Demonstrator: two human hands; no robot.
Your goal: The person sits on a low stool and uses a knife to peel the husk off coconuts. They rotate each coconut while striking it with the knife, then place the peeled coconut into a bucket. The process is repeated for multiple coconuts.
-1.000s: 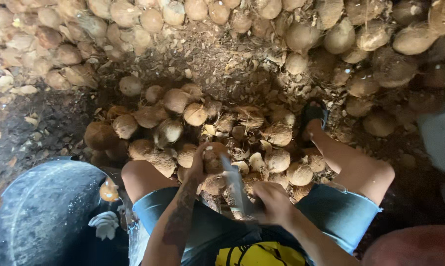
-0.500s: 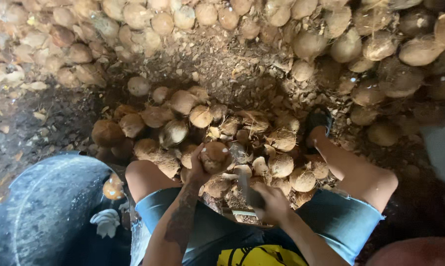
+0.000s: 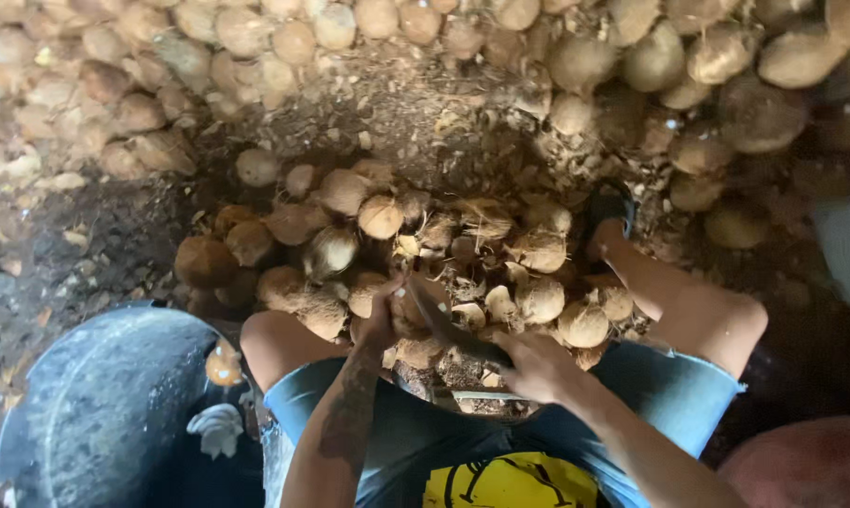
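Left hand (image 3: pixel 380 318) gripped a coconut (image 3: pixel 408 306).
Right hand (image 3: pixel 535 362) closed round a knife (image 3: pixel 441 315), its blade against that coconut.

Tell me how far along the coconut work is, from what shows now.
Done: hard to count; husk scraps litter the ground, and pale pieces lie by the dark tub. In hand: the left hand holds a coconut over the lap while the right hand sets a blade against it. Left: a small pile at the knees and a large heap beyond, so most looks undone.
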